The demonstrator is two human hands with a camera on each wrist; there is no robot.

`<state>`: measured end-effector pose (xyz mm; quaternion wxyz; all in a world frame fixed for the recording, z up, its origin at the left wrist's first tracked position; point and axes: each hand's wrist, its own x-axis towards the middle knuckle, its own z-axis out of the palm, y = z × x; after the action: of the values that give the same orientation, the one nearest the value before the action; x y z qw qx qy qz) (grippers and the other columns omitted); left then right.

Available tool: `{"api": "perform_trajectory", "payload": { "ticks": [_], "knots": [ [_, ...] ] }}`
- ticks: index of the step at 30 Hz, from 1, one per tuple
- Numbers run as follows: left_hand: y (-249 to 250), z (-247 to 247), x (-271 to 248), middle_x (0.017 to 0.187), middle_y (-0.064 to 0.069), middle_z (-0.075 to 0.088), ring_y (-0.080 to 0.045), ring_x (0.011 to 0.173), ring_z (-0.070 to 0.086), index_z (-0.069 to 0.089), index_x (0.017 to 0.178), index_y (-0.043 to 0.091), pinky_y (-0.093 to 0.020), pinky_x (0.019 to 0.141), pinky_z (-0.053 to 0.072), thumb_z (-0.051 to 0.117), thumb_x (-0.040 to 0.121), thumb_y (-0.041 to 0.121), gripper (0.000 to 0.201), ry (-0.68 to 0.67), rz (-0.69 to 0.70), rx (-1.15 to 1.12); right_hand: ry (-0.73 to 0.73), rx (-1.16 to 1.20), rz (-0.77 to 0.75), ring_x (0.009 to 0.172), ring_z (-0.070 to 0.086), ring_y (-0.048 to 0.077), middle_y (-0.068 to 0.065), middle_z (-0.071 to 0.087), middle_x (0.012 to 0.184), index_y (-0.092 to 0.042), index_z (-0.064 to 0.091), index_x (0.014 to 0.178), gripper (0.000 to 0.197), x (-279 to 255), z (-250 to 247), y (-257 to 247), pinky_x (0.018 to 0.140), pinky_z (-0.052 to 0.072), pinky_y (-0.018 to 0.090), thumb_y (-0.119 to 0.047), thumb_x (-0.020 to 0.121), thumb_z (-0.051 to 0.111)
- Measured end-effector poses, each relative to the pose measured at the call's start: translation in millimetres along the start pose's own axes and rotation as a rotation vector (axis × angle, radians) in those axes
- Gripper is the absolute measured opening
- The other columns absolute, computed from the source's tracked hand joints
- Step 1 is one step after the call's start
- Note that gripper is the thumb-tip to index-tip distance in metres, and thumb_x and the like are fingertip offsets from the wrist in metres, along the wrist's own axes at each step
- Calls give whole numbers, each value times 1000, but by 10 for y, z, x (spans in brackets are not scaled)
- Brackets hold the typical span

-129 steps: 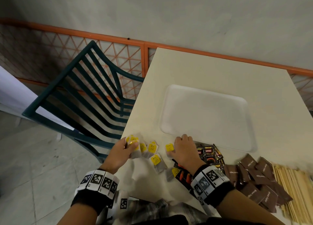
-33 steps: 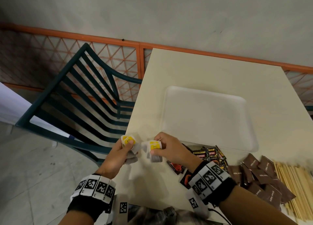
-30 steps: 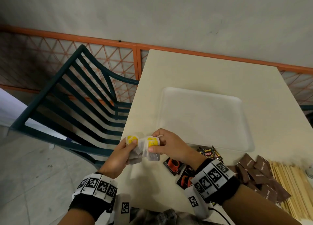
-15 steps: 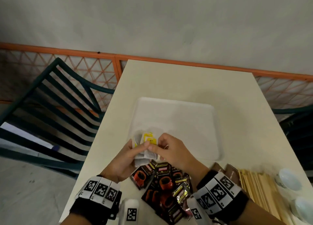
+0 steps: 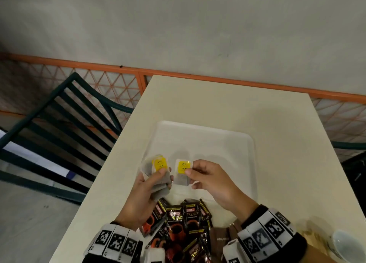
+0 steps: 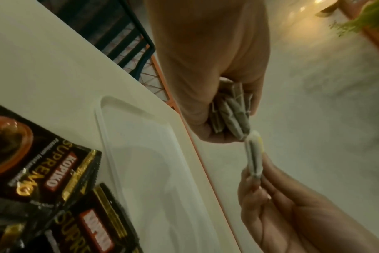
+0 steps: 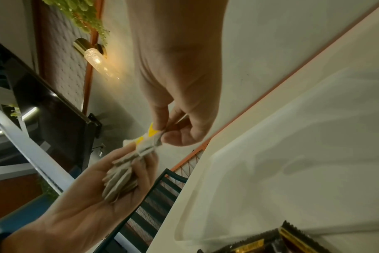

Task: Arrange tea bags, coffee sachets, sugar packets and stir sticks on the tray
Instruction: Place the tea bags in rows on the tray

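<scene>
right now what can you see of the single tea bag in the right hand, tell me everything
The single tea bag is a flat, pale, papery pouch with greyish contents showing through and a yellow square tag on its upper part. The right hand pinches it by its right edge between thumb and fingertips, holding it upright in the air above the near left part of the white tray. It hangs just right of the stack of tea bags gripped in the left hand. From the left wrist view it appears edge-on and thin.

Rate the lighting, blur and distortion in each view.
Head view: dim, even light, table edges splayed by the wide angle. Left wrist: coffee sachets close and soft, warm haze behind. Right wrist: wall lamp glares; left hand looms large.
</scene>
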<state>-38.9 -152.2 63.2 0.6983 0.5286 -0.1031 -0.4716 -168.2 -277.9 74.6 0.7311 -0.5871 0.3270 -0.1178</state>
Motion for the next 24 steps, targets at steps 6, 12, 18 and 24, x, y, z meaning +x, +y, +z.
{"api": "perform_trajectory", "payload": {
  "ticks": [6,12,18,24],
  "knots": [
    [105,-387,73,82,-7,65,-14,69,66,58,99,7,-23,59,55,54,85,6,15,100,3,49,100,-38,79,65,58,8,3,62,77,-8,64,88,7,479,-176,-52,59,50,14,-5,88,58],
    [172,-700,319,73,-12,62,-13,64,65,56,106,-2,-24,62,55,56,87,8,21,148,-39,127,191,-68,161,68,59,14,4,62,79,-11,60,83,10,1173,-138,-124,62,49,19,-3,88,59],
    [358,-915,564,63,-3,67,-12,61,66,59,98,3,-33,70,50,58,87,9,13,192,-46,150,260,-56,204,58,60,15,7,59,74,-10,49,83,20,1816,96,-149,56,52,20,0,81,67],
    [458,-1039,733,68,-5,70,-15,63,68,62,100,9,-33,68,55,67,80,16,21,225,-83,160,296,-140,225,47,61,9,7,51,68,-15,37,65,39,2319,252,-17,46,49,16,2,79,69]
  ]
}}
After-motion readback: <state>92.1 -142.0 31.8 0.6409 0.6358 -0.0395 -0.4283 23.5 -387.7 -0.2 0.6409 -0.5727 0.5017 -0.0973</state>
